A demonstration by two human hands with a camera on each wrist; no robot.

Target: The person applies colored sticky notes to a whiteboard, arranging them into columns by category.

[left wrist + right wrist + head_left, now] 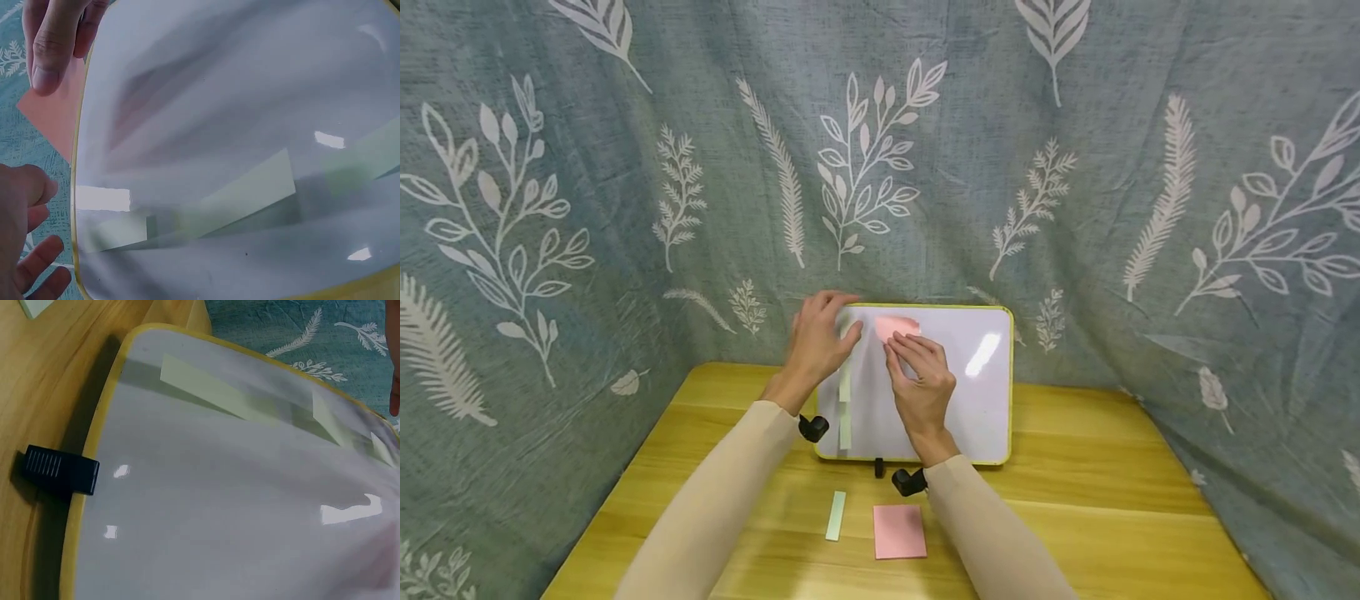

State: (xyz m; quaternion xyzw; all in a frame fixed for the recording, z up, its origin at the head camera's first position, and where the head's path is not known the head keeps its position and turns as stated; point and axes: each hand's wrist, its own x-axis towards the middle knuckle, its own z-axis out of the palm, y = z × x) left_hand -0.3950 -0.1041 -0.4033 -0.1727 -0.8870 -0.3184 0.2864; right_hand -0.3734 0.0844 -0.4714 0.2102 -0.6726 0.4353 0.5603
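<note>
A pink sticky note [891, 325] is pinched between the thumb and fingers of my right hand [921, 387], in front of the upper part of a whiteboard [970, 417]. Beside the board's upper left corner, my left hand [820, 343] has its fingers spread and holds nothing. In the left wrist view, the pink note [59, 109] hangs from the right fingers near the board's yellow rim, with the left hand [25, 219] below. Several pale green strips [846, 427] run down the board's left side, some with ends lifted off the surface.
A pink sticky-note pad [899, 532] and a pale green strip pad [836, 515] lie on the wooden table [1075, 475] before the board. A black clip-like piece [62, 470] sits at the board's lower edge. Leaf-patterned fabric [955, 208] hangs behind.
</note>
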